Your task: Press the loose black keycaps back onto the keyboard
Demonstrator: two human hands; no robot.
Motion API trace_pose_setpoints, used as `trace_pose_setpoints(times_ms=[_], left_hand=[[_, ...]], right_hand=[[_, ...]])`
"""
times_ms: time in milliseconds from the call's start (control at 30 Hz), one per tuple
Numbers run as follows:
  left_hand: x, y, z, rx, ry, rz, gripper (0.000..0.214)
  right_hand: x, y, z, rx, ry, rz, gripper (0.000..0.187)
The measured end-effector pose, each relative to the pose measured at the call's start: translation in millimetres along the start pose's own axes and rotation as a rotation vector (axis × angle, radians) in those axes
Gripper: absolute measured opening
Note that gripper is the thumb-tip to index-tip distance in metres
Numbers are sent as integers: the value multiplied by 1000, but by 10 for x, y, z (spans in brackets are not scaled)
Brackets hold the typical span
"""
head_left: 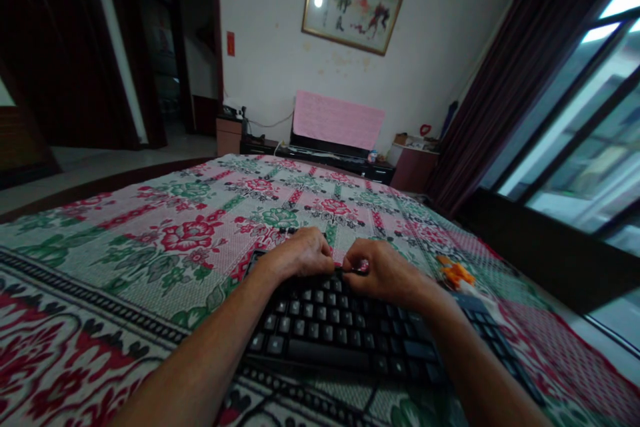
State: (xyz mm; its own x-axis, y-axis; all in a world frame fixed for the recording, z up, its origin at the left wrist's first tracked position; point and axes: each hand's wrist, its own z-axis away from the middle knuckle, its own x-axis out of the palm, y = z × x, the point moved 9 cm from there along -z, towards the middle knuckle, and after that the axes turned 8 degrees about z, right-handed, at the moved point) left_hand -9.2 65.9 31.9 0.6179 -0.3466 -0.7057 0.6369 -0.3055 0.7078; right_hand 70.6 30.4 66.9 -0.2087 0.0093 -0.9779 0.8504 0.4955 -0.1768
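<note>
Head view: two bare hands meet over a black keyboard (327,332).
Keyboard lies on a flowered cloth (235,203), near the wearer; dark keys, pale legends, long plain space bar, right end showing past the right forearm. Left hand (306,252) curled, fingertips pinched at the far key rows; cannot tell whether it grips anything. Right hand (383,268) just beside it, thumb and fingers closed around a small glossy pinkish-red piece (361,267). Crumpled orange item (457,274) on the cloth, right of that hand. Across the room, low black cabinet (383,173), contents hidden; small articles top the reddish cabinet (414,170). Cloth coarse-woven, red and green blooms; pink cover (337,119) flat and rectangular; curtain (500,73) dark, in long folds.
</note>
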Motion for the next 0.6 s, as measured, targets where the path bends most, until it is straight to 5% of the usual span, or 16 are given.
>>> trace_pose_setpoints(times_ms=[600], left_hand=[[-61,144,26,89,27,-63,26]], right_hand=[[-71,-24,27,20,29,42,12]])
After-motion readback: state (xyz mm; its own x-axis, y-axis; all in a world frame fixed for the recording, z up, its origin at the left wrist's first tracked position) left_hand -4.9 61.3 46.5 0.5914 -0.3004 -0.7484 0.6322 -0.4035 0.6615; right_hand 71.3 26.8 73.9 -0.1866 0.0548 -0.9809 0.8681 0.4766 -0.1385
